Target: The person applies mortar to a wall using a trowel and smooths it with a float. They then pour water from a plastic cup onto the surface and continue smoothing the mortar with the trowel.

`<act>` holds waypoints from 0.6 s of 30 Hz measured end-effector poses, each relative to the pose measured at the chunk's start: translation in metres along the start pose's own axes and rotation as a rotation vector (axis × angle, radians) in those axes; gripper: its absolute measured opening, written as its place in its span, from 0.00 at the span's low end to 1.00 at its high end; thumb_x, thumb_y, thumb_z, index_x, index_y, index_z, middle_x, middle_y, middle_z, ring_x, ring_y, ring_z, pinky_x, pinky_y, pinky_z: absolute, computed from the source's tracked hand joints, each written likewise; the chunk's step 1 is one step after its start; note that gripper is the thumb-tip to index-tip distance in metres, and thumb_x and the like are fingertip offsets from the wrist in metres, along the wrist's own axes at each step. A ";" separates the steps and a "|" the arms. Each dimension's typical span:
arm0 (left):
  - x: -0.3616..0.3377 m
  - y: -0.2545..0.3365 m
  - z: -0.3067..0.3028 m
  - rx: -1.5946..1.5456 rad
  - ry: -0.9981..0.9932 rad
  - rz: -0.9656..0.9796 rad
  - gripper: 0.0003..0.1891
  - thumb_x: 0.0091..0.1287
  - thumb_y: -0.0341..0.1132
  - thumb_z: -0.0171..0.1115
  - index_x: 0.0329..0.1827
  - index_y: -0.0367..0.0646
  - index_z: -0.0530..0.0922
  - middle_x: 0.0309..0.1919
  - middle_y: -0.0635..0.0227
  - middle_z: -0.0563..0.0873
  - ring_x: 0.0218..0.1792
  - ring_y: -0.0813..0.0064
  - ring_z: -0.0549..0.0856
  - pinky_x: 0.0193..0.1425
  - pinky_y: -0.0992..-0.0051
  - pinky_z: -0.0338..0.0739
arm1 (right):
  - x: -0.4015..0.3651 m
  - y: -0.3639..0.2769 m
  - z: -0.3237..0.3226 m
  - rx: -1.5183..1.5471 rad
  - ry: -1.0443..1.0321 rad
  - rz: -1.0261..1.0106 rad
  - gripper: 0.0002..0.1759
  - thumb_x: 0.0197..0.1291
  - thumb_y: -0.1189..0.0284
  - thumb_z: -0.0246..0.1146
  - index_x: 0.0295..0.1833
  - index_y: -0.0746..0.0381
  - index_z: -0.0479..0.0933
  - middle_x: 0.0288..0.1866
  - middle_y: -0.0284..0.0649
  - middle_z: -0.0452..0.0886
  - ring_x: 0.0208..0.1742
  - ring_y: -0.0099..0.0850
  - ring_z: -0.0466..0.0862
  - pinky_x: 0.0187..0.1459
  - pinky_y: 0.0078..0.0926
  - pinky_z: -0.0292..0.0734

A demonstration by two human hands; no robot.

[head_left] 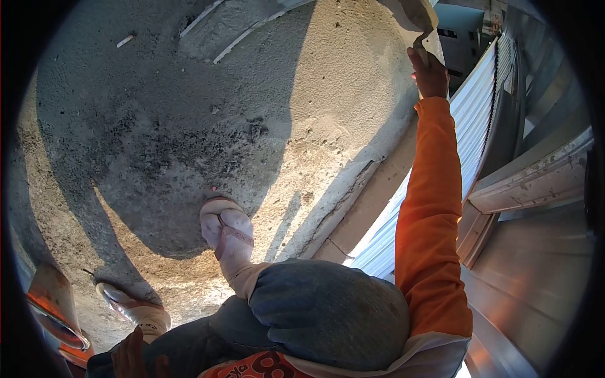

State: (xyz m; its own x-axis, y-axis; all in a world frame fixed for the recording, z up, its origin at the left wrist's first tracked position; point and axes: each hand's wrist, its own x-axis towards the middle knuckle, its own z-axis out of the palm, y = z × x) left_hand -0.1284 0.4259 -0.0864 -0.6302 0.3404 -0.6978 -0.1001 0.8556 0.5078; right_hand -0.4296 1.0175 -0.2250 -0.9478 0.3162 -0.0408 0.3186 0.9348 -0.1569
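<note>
My right hand (431, 77) is stretched far forward, its fingers wrapped round the handle of a trowel (418, 15). The trowel's bent metal neck rises from the fist, and its blade is at the top edge of the view, over the outer rim of the concrete slab (353, 57). Low at the left, my left hand (130, 354) is beside my leg. Its fingers are straight, with the thumb apart and nothing seen in them; the lower part of that hand is dark and cut off.
Corrugated metal sheeting (469, 110) runs below the slab's right edge, with a metal beam (535, 183) beyond it. An orange-stained metal container (55, 302) stands at lower left. Damp, rough mortar (183, 145) covers the shaded middle. My sandalled feet (228, 228) rest on the slab.
</note>
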 end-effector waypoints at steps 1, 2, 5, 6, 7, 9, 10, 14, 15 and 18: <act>0.000 -0.001 0.001 0.002 0.024 0.015 0.23 0.65 0.35 0.60 0.62 0.37 0.72 0.53 0.51 0.80 0.51 0.53 0.81 0.54 0.63 0.76 | 0.003 -0.002 0.006 0.055 -0.034 -0.003 0.32 0.50 0.41 0.63 0.43 0.60 0.83 0.25 0.36 0.81 0.25 0.28 0.81 0.38 0.29 0.76; 0.000 -0.002 0.002 0.005 0.051 0.028 0.23 0.65 0.36 0.60 0.62 0.36 0.72 0.53 0.51 0.80 0.51 0.53 0.81 0.53 0.63 0.76 | 0.004 -0.003 0.010 0.057 -0.033 0.000 0.32 0.50 0.41 0.63 0.43 0.60 0.83 0.25 0.36 0.81 0.25 0.28 0.81 0.38 0.29 0.76; -0.001 -0.001 0.003 0.000 0.062 0.003 0.22 0.65 0.36 0.61 0.61 0.36 0.73 0.52 0.51 0.81 0.50 0.53 0.82 0.52 0.64 0.77 | 0.012 0.003 0.020 0.105 -0.040 0.068 0.32 0.51 0.40 0.61 0.43 0.60 0.83 0.27 0.40 0.82 0.29 0.34 0.83 0.42 0.33 0.76; 0.001 0.001 0.002 -0.001 0.064 0.002 0.22 0.65 0.36 0.61 0.61 0.36 0.73 0.52 0.51 0.81 0.50 0.53 0.82 0.52 0.64 0.77 | 0.019 0.017 0.025 0.035 -0.028 0.065 0.33 0.53 0.39 0.59 0.43 0.59 0.82 0.29 0.42 0.83 0.32 0.37 0.84 0.44 0.36 0.75; 0.004 0.003 0.001 0.003 0.065 0.019 0.22 0.65 0.36 0.61 0.60 0.36 0.73 0.52 0.52 0.81 0.49 0.54 0.82 0.52 0.64 0.77 | 0.023 0.024 0.027 -0.034 -0.019 0.061 0.33 0.54 0.39 0.57 0.42 0.59 0.82 0.31 0.44 0.83 0.35 0.41 0.84 0.46 0.38 0.75; 0.004 0.004 0.002 0.004 0.064 0.031 0.22 0.66 0.37 0.61 0.60 0.35 0.74 0.51 0.52 0.82 0.49 0.54 0.82 0.52 0.64 0.77 | 0.031 0.034 0.029 -0.077 0.025 -0.036 0.34 0.55 0.38 0.55 0.41 0.61 0.82 0.31 0.46 0.83 0.38 0.44 0.84 0.48 0.41 0.74; 0.003 0.002 0.003 0.009 0.068 0.024 0.22 0.66 0.37 0.61 0.60 0.36 0.74 0.51 0.52 0.82 0.49 0.54 0.82 0.52 0.64 0.78 | 0.033 0.040 0.028 -0.121 0.070 -0.124 0.35 0.56 0.37 0.53 0.39 0.62 0.81 0.31 0.47 0.83 0.40 0.47 0.83 0.49 0.43 0.73; -0.006 -0.013 0.013 0.018 0.007 -0.070 0.28 0.65 0.46 0.57 0.61 0.32 0.70 0.46 0.51 0.80 0.46 0.55 0.81 0.48 0.61 0.73 | 0.055 0.046 0.021 -0.131 0.061 -0.134 0.36 0.55 0.36 0.53 0.36 0.63 0.80 0.28 0.45 0.82 0.34 0.43 0.84 0.46 0.40 0.75; -0.003 -0.009 0.011 0.017 0.005 -0.072 0.28 0.65 0.46 0.57 0.61 0.32 0.70 0.46 0.51 0.80 0.46 0.55 0.81 0.48 0.61 0.73 | 0.058 0.045 0.016 -0.098 -0.031 -0.057 0.37 0.55 0.36 0.53 0.35 0.63 0.80 0.27 0.44 0.82 0.31 0.39 0.84 0.43 0.38 0.76; 0.006 -0.004 0.007 0.061 0.058 -0.028 0.21 0.66 0.38 0.60 0.59 0.36 0.74 0.52 0.52 0.82 0.49 0.54 0.82 0.51 0.65 0.78 | 0.052 0.046 0.010 -0.014 -0.116 0.053 0.37 0.54 0.35 0.55 0.34 0.64 0.80 0.24 0.41 0.80 0.21 0.29 0.81 0.31 0.31 0.76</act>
State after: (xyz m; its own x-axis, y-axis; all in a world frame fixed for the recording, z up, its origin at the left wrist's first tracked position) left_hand -0.1264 0.4274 -0.0956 -0.6716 0.2946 -0.6798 -0.0725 0.8870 0.4561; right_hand -0.4645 1.0751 -0.2439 -0.9243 0.3452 -0.1628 0.3677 0.9198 -0.1372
